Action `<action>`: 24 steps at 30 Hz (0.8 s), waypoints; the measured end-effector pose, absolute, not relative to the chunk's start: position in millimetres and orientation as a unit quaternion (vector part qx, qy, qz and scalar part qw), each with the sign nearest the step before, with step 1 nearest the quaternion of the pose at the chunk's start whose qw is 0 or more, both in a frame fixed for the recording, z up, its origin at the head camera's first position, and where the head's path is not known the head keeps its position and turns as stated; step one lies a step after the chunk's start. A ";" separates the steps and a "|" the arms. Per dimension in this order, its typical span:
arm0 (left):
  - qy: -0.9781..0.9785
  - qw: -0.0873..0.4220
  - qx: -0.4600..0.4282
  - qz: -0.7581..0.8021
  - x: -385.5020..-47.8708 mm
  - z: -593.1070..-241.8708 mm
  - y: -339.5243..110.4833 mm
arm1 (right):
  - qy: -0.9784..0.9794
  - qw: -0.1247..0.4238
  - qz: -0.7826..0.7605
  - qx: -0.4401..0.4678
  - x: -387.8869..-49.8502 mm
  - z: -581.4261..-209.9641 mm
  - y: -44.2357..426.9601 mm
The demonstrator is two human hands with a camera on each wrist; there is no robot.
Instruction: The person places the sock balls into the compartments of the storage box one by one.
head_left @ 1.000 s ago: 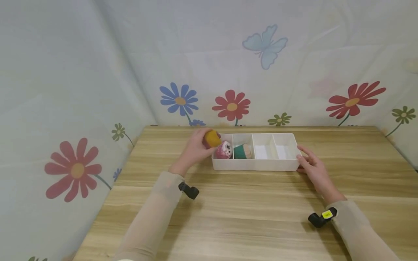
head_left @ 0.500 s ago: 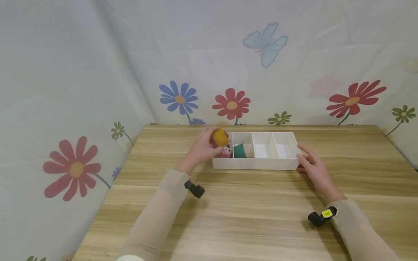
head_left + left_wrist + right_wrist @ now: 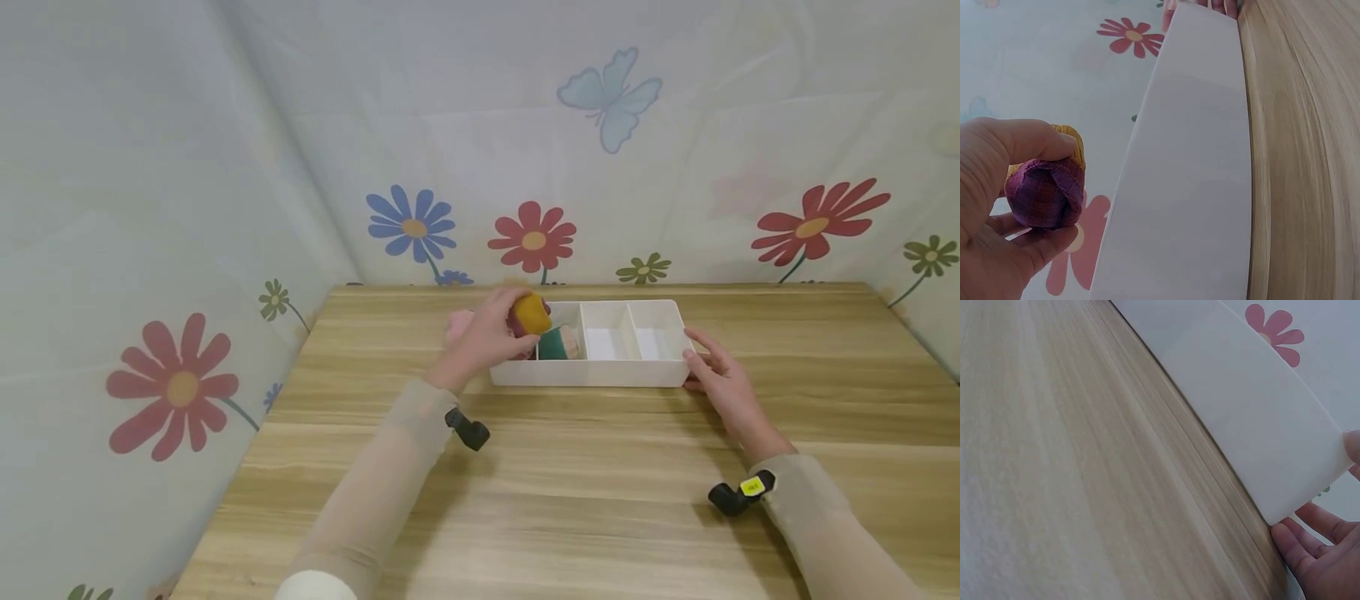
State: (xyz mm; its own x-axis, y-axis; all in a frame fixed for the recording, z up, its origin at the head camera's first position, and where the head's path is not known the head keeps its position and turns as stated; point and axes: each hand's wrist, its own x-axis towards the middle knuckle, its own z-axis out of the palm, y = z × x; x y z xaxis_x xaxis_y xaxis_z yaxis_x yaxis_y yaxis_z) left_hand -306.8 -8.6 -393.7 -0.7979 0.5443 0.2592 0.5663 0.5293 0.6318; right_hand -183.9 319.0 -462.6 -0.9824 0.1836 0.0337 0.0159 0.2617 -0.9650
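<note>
Knit bundle (image 3: 532,315) (partly hidden) in left hand (image 3: 486,335)

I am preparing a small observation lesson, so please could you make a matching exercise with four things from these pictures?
Things:
1. yellow-and-purple bundle
2. green-and-beige bundle
3. right hand
4. butterfly print

Descriptions:
A. in the second compartment from the left
B. light blue, on the backdrop
C. held by the left hand
D. gripping one end of the white box

Pairs: 1-C, 2-A, 3-D, 4-B
</note>
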 end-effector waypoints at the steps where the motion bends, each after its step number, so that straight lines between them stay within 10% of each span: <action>1: -0.873 0.012 -0.321 -0.368 -307.0 -394.0 -6.4 | -0.792 0.070 0.604 -0.062 -183.7 -462.3 319.1; 24: -0.862 -0.002 -0.364 -0.353 -297.4 -392.6 36.5 | -0.793 0.075 0.603 -0.055 -183.4 -463.4 319.5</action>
State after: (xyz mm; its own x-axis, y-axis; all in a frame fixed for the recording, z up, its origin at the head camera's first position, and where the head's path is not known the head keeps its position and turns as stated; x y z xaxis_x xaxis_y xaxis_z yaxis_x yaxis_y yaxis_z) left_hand -297.4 36.5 -392.6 -0.7348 0.6287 0.2546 0.6266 0.4854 0.6097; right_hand -183.4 319.5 -463.4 -0.9829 0.1768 0.0522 -0.0030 0.2678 -0.9635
